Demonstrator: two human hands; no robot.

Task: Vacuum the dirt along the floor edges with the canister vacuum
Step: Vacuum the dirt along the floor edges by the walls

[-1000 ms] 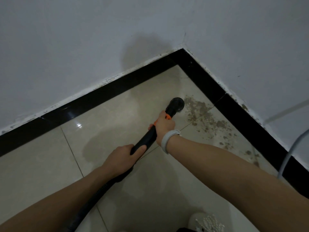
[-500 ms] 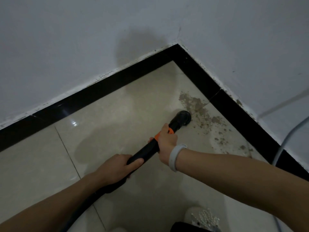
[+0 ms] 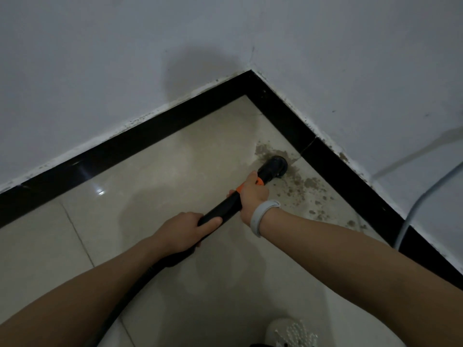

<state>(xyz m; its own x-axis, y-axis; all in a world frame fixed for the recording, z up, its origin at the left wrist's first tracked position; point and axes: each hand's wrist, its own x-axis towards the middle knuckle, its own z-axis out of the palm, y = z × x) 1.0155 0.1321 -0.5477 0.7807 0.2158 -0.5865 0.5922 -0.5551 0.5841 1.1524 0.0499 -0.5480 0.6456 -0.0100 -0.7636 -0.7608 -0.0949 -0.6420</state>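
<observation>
my left hand (image 3: 183,230) and right hand (image 3: 253,195) both gripping black vacuum wand (image 3: 223,209), round nozzle (image 3: 275,166) on dirt (image 3: 305,186) just past my right hand

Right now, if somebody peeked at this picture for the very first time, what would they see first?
Probably the patch of brown dirt on the pale floor tiles, along the black baseboard near the room's corner. The round black vacuum nozzle sits right on the dirt's far end. The right hand holds the wand by its orange band, and the left hand holds it further back.
</observation>
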